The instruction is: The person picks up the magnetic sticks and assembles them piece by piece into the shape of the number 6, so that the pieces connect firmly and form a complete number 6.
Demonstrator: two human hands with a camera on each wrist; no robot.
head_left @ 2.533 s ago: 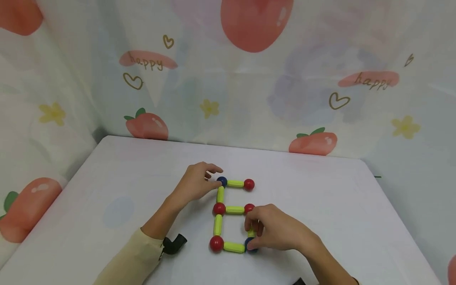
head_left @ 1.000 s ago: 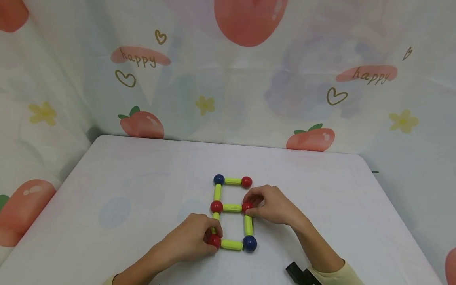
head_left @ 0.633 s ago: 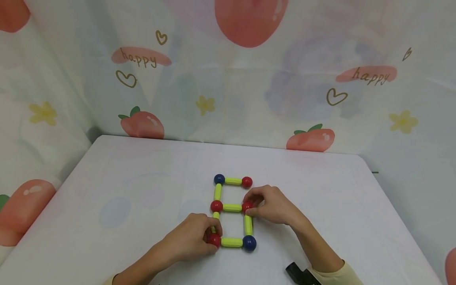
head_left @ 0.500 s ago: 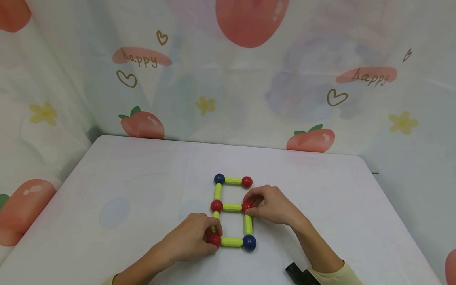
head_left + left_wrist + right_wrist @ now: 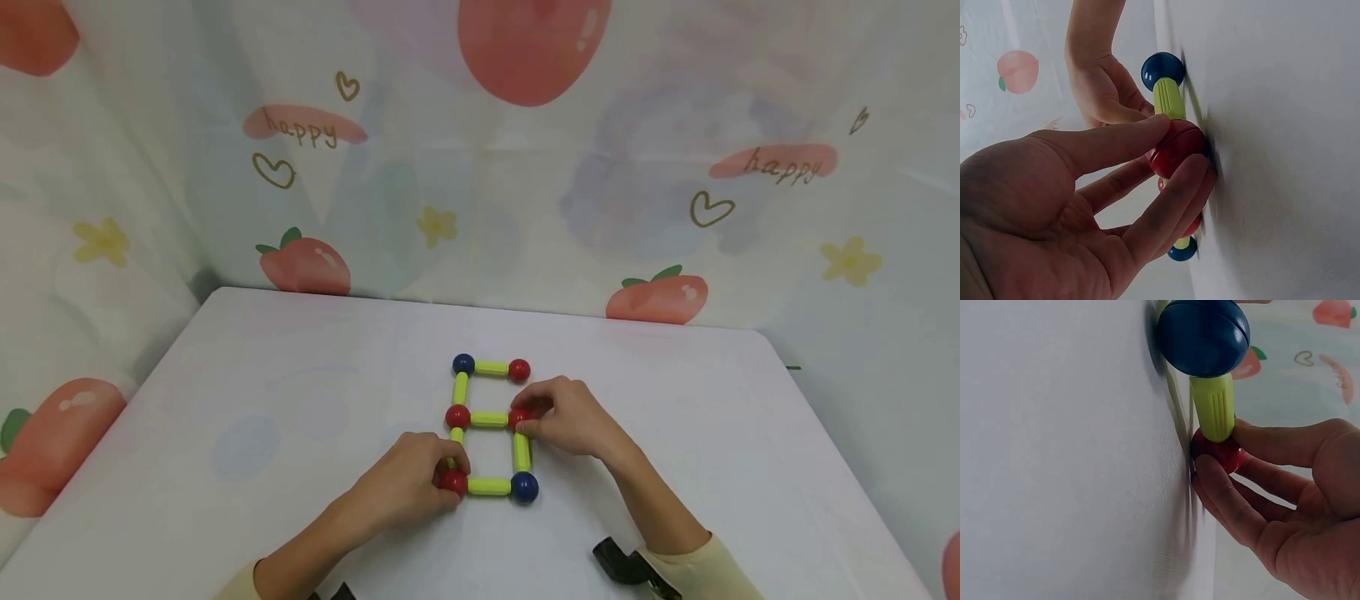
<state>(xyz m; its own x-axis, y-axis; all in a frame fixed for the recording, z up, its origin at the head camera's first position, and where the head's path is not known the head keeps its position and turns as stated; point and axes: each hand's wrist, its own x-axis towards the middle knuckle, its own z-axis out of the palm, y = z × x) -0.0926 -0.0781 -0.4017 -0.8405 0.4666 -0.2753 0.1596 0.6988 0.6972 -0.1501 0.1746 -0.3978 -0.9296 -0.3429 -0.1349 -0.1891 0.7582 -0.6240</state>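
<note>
On the white table lies a figure-six shape of ribbed yellow-green magnetic rods (image 5: 490, 487) joined by red and blue balls. My left hand (image 5: 408, 479) pinches the near-left red ball (image 5: 1175, 150) between thumb and fingers. At the middle right, the thumb and fingertips of my right hand (image 5: 566, 417) hold another red ball (image 5: 1225, 455). A blue ball (image 5: 524, 487) forms the near-right corner, a second blue ball (image 5: 463, 364) the far-left one. Beyond my right hand, a red ball (image 5: 519, 370) ends the top rod. Left fingers partly hide the lower-left rod.
The white tabletop (image 5: 360, 350) spreads around the shape, up to a printed curtain (image 5: 510, 200) along the back and sides. Black wrist-mounted gear (image 5: 622, 562) sits by the right sleeve, with more at the bottom edge near the left.
My left hand has come from the far blue ball to the near-left red one, my right from the near blue ball to the middle red one. Lately the whole shape has slid slightly away.
</note>
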